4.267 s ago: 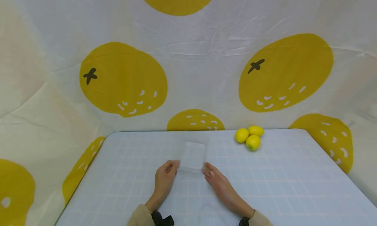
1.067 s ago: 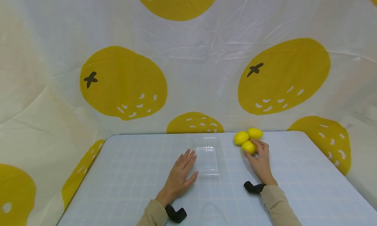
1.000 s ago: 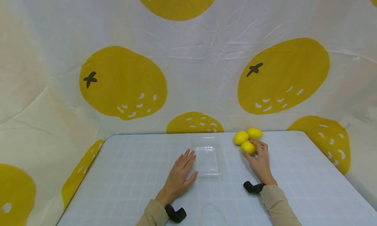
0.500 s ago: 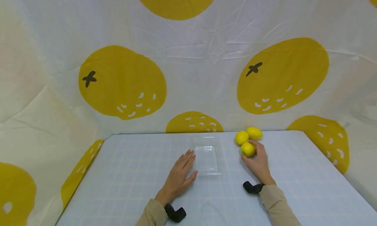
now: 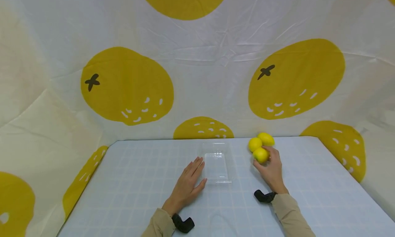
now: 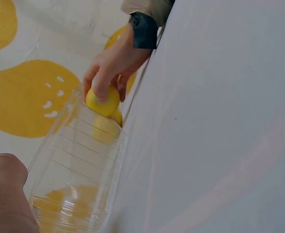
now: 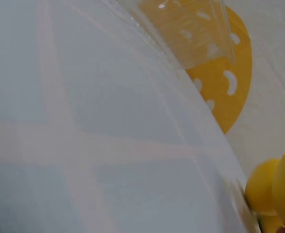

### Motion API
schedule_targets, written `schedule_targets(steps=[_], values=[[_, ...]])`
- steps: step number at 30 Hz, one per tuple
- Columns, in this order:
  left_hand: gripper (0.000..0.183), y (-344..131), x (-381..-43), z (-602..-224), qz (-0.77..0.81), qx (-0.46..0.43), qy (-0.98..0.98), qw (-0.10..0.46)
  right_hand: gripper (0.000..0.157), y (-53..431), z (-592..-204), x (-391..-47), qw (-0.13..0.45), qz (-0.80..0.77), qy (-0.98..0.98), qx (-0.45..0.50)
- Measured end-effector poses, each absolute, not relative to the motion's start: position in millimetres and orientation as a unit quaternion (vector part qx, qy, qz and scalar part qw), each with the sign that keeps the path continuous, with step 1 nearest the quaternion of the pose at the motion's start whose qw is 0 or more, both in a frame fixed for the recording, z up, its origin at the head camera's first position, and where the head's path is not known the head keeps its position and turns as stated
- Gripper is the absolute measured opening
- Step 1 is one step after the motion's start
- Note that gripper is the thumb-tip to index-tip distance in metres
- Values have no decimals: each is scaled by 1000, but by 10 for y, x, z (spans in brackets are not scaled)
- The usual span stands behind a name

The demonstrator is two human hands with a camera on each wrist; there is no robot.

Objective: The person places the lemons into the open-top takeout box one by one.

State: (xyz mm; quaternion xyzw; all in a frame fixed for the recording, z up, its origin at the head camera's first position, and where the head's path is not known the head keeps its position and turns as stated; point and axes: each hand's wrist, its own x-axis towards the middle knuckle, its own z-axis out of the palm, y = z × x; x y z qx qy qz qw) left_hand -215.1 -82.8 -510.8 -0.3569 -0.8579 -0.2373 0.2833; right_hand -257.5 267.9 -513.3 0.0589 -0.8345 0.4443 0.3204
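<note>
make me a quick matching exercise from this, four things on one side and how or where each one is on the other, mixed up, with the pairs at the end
Things
1. left hand
2. right hand
3. box
4. wall cloth

Place, colour or state
a. see-through, on the table
b. white and yellow, hanging at the back
c. curled round a lemon
d. straight-fingered, at the box's side

Pairs: 1-d, 2-c, 3-a, 4-b

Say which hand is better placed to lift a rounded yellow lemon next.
Likely the right hand: it grips the nearest lemon, while the left hand is beside the clear rectangular plastic container.
</note>
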Motion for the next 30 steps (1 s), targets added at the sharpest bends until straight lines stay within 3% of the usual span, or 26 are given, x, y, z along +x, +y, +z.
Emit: schedule_targets(steps=[17, 25, 30], values=[[55, -841, -2149, -5104, -237, -358, -856, 288, 66, 2599, -5040, -2584, 413, 455, -785, 74], [54, -834, -2148, -5084, -244, -360, -852, 292, 68, 2467, -4952, -2619, 411, 478, -771, 91], [55, -831, -2139, -5093, -244, -359, -854, 285, 66, 2212, -4659, -2509, 409, 490, -762, 108]])
